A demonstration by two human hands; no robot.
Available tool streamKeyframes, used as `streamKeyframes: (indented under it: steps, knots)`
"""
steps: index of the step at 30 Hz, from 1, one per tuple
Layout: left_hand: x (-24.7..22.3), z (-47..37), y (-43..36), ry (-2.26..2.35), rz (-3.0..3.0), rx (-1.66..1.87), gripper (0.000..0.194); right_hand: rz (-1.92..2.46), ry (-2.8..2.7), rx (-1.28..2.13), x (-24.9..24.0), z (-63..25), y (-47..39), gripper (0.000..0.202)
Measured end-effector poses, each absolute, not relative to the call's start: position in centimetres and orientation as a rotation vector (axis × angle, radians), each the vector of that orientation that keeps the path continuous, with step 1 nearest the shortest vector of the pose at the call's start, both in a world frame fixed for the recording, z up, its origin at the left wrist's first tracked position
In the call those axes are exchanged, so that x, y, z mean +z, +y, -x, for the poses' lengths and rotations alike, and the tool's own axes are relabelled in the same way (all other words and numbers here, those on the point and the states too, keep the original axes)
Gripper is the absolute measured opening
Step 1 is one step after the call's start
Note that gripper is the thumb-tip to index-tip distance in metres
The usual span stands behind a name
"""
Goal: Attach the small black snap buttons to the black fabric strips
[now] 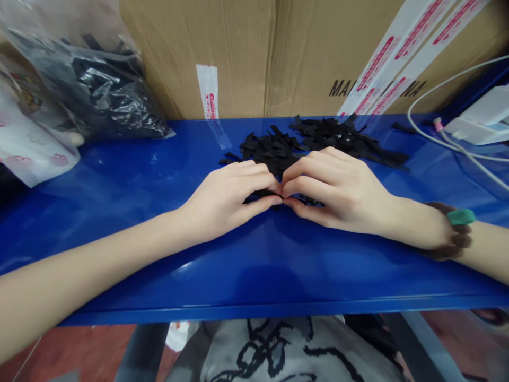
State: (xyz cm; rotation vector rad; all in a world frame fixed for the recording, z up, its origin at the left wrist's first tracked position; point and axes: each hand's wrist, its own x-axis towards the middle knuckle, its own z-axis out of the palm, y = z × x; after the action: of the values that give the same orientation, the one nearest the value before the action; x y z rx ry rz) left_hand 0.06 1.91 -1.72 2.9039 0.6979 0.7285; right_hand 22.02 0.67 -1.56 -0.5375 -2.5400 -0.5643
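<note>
My left hand [233, 199] and my right hand [336, 191] meet fingertip to fingertip over the blue table [254, 276]. Between the left thumb and fingers a black fabric strip [260, 194] shows in part. The right thumb and index finger pinch at the same spot, where the strip's end is mostly hidden. Just behind the hands lies a pile of short black fabric strips [274, 148]. A second black pile [330, 132] sits beside it to the right, with small white marks on some pieces.
A large cardboard box [238, 48] stands along the back edge. At the left are a clear plastic bag [115, 90] of black material and a white printed bag [35, 143]. A white cable [421, 124] and a white device [481, 119] lie at the right.
</note>
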Motion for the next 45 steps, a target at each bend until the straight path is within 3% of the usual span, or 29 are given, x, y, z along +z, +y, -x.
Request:
streamKeyframes:
  steps: [45]
  knots:
    - [-1.9, 0.08, 2.17, 0.785, -2.892, 0.595, 0.013, 0.541, -2.671, -0.433, -1.89, -22.17, 1.01, 0.019]
